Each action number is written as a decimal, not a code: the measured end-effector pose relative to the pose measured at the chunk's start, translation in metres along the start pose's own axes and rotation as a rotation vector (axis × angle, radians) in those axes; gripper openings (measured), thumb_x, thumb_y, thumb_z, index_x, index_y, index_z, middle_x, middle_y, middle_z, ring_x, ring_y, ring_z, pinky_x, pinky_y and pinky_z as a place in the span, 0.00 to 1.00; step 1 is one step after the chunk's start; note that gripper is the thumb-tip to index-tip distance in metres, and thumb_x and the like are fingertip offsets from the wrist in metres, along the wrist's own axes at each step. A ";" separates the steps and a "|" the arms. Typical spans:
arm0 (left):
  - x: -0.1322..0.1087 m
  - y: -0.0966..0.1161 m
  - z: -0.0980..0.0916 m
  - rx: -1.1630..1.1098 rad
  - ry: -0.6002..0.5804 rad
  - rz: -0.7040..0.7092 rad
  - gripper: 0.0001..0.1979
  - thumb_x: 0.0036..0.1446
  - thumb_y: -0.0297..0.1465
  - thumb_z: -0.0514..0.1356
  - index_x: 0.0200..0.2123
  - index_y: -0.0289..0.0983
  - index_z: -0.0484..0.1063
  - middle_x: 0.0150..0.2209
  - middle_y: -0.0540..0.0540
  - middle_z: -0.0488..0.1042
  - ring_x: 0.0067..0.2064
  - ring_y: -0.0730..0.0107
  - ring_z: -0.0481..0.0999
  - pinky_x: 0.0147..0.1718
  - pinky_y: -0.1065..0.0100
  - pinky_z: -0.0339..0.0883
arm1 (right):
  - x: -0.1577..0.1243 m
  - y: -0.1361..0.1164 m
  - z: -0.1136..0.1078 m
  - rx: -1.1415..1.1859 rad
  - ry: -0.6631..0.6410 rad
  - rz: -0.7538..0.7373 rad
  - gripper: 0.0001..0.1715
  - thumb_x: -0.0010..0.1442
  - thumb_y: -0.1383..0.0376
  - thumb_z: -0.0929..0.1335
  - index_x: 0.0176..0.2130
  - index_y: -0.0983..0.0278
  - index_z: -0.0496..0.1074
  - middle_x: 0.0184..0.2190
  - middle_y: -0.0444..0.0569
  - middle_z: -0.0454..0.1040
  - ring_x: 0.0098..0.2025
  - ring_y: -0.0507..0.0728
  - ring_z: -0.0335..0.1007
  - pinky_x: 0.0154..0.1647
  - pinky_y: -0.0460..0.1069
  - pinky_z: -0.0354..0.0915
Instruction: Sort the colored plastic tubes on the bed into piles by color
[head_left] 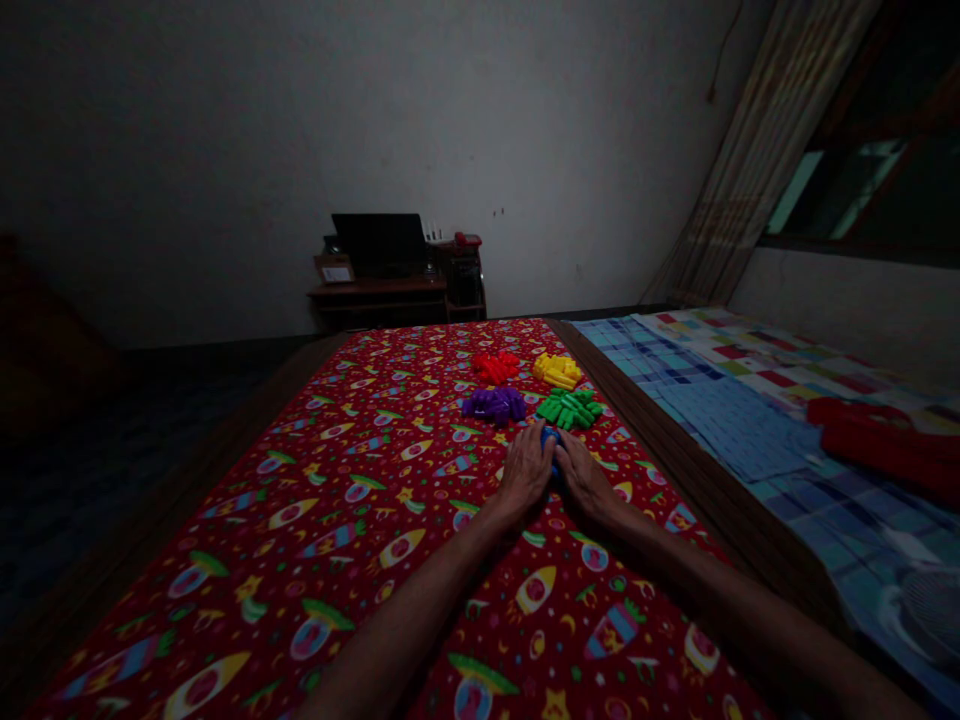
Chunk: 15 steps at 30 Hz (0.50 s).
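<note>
Blue plastic pieces (551, 438) lie on the red patterned cloth (341, 590), mostly covered by my hands. My left hand (526, 468) presses in from the left side, its fingers together and curved around them. From the right, my right hand (585, 477) cups them the same way, so both hands close on the blue pieces between them. Just beyond my fingertips are a heap of green pieces (569, 408) and a heap of purple pieces (494, 405). Farther back sit a red heap (495, 367) and a yellow heap (557, 371). The shapes of single pieces are hard to make out.
To the right, a bed with a blue checked sheet (757, 420) holds a red garment (889, 440) and a fan-like round object (930, 605). A desk (379, 290) with a dark monitor (381, 243) stands by the far wall. The room is dim.
</note>
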<state>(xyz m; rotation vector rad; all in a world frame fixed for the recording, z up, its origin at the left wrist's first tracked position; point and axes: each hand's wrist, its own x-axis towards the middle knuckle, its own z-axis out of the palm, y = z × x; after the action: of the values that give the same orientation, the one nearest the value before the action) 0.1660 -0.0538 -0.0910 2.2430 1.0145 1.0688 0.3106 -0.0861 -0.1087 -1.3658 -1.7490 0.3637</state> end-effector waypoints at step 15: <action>-0.021 0.002 0.004 -0.167 0.123 -0.105 0.22 0.67 0.40 0.40 0.60 0.41 0.54 0.59 0.36 0.60 0.64 0.61 0.57 0.64 0.53 0.52 | 0.002 -0.008 0.010 -0.026 -0.027 -0.108 0.32 0.68 0.51 0.52 0.63 0.64 0.60 0.61 0.58 0.64 0.64 0.60 0.58 0.65 0.62 0.55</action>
<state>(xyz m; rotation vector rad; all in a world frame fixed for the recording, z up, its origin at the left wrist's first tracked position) 0.1609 -0.0717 -0.1014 1.9902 1.0401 1.2109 0.2979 -0.0846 -0.1086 -1.2834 -1.8472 0.3021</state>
